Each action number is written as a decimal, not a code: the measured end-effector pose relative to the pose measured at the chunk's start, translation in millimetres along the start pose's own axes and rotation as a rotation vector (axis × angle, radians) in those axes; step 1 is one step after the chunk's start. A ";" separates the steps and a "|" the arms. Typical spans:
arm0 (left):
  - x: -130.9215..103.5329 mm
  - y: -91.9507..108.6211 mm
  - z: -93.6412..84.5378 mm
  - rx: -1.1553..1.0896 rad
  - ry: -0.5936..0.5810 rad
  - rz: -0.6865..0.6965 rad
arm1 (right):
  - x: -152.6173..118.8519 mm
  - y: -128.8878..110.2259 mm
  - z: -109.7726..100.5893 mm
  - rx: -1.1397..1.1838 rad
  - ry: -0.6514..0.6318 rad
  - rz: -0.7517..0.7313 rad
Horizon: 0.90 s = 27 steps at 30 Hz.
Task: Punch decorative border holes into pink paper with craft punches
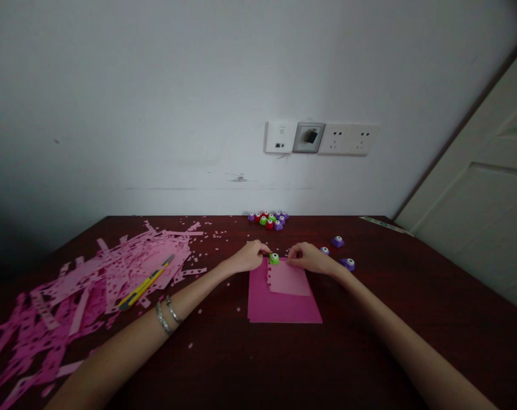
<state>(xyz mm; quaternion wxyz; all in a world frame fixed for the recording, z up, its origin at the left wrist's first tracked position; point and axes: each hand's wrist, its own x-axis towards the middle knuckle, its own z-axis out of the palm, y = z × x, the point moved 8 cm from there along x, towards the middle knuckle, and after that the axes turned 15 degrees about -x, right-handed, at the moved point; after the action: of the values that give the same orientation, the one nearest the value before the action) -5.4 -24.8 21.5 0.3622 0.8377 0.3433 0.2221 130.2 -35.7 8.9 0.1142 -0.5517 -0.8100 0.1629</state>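
Pink paper (288,279), flat and notch-edged

Paper scraps (134,267) left, paper sheets (279,307) centre
On the table (207,370), a utility knife (146,284) lies across the scraps; craft punches (269,225) cluster at the far edge behind the sheets, others right; a strip (385,225) lies near the far right corner.

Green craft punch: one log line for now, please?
left hand: at craft punch | right hand: at light pink paper | beneath: magenta sheets | yellow utility knife: on pink scraps
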 end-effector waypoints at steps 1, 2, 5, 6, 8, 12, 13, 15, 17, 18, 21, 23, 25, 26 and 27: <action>0.0 -0.7 0.0 0.002 0.001 0.002 | 0.4 -0.4 -0.1 -0.006 0.009 -0.004; 0.0 -1.1 0.0 0.003 0.002 0.003 | 0.9 -0.6 -0.1 -0.013 0.018 -0.007; -0.2 -0.7 0.1 -0.001 0.001 0.004 | 2.7 0.2 0.7 -0.027 0.039 -0.010; -0.2 -0.1 0.3 -0.003 -0.002 0.005 | 3.3 0.8 1.1 -0.025 0.044 -0.008; -0.3 1.0 0.7 -0.005 -0.006 0.007 | 4.3 2.0 1.9 -0.016 0.055 -0.006; -0.5 2.9 1.0 -0.006 -0.012 0.017 | 6.0 4.7 3.3 0.014 0.075 0.005; -0.7 3.2 1.0 -0.009 -0.014 0.018 | 6.4 5.6 3.7 0.019 0.078 0.009; -1.0 3.5 1.0 -0.015 -0.017 0.013 | 7.3 7.3 4.7 0.023 0.082 0.017; -1.0 3.2 0.7 -0.018 -0.015 0.003 | 8.0 8.7 5.5 0.019 0.083 0.026; -0.8 2.9 0.6 -0.019 -0.012 -0.001 | 8.1 9.2 5.7 0.017 0.083 0.031; 0.4 0.5 -0.6 -0.033 0.009 -0.013 | 7.7 9.4 5.0 0.014 0.086 0.048; 1.1 -4.5 -2.6 -0.058 0.036 -0.053 | 6.8 8.2 4.0 0.018 0.086 0.052; 1.0 -10.4 -5.3 -0.080 0.065 -0.107 | 6.1 7.1 3.3 0.024 0.083 0.054; 0.8 -12.6 -6.5 -0.085 0.074 -0.130 | 5.9 6.9 3.2 0.024 0.082 0.058; 0.6 -14.1 -7.5 -0.088 0.078 -0.149 | 5.7 7.0 3.1 0.023 0.081 0.063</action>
<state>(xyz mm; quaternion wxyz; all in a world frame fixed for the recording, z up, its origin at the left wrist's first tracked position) -15.5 -13.9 15.6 0.4004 0.7838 0.4084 0.2420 133.1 -28.4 3.3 0.1481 -0.5816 -0.7851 0.1531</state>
